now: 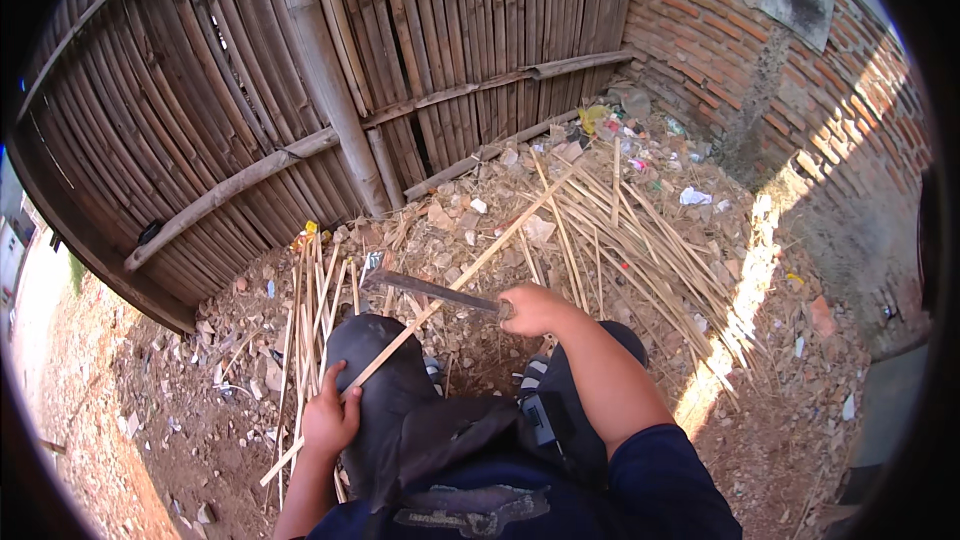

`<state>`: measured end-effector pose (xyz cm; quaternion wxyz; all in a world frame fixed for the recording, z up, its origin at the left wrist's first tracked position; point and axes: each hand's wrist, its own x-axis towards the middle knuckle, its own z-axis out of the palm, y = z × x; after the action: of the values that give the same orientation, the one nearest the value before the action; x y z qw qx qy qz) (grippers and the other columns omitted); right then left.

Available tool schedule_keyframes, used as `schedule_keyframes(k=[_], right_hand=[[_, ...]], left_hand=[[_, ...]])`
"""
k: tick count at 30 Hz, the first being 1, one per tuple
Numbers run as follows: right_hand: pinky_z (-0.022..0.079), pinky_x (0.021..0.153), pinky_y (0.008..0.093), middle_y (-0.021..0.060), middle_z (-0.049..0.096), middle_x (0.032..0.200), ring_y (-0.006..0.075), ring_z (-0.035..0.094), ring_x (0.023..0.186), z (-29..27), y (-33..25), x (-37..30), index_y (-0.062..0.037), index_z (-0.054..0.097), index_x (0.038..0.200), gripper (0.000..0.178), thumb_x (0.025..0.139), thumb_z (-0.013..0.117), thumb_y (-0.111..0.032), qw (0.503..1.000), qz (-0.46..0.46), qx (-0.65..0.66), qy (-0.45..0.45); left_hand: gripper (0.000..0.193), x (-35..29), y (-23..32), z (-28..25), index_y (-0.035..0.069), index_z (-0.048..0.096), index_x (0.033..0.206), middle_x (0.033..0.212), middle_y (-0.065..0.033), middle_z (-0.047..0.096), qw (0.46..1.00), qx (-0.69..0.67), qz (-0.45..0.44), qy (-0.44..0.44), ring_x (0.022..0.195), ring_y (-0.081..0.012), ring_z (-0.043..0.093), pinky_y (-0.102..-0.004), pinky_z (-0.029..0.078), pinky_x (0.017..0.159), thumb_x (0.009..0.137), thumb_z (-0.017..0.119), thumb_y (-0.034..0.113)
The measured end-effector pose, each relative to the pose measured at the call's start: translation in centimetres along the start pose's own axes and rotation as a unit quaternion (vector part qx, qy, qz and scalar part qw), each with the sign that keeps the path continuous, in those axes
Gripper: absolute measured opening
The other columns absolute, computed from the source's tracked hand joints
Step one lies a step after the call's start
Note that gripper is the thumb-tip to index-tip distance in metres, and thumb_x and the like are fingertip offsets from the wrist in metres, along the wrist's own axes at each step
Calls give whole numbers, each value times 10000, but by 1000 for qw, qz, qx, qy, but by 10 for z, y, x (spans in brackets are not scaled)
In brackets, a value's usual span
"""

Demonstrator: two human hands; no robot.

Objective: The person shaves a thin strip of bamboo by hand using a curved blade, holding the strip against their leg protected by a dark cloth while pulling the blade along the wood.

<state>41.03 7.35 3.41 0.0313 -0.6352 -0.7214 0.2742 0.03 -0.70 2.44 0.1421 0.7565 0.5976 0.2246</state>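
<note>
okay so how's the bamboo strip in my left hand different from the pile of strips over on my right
The held bamboo strip is a single piece, gripped by the left hand and lying across the knee; the pile of strips is many pieces lying loose on the ground. The held strip meets the blade held by the right hand; the pile is untouched. Both are pale, thin and long.

a fence of upright bamboo slats (250, 70) with horizontal bamboo rails meets a red brick wall (700, 20) at the corner. the dirt ground (790, 410) is strewn with rubble and litter; a band of sunlight (735, 320) crosses it.
</note>
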Motion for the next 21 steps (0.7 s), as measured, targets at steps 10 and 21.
schedule_keyframes(k=[10,21], right_hand=[[543,918,470,224,716,1076,407,679,1039,4,-4,-10,-68,704,1157,412,785,708,-245,1000,21,-15,-6],[541,906,470,229,713,1072,399,676,1043,-4,26,-1,-47,700,1105,368,791,661,-236,994,84,1,64]], left_hand=[[497,4,5,-3,108,496,1406,621,-163,629,1000,10,2,-12,582,-408,654,-517,498,554,965,630,292],[511,5,7,-6,109,490,1415,652,-159,644,999,3,-17,-29,609,-406,661,-513,499,567,969,628,316]])
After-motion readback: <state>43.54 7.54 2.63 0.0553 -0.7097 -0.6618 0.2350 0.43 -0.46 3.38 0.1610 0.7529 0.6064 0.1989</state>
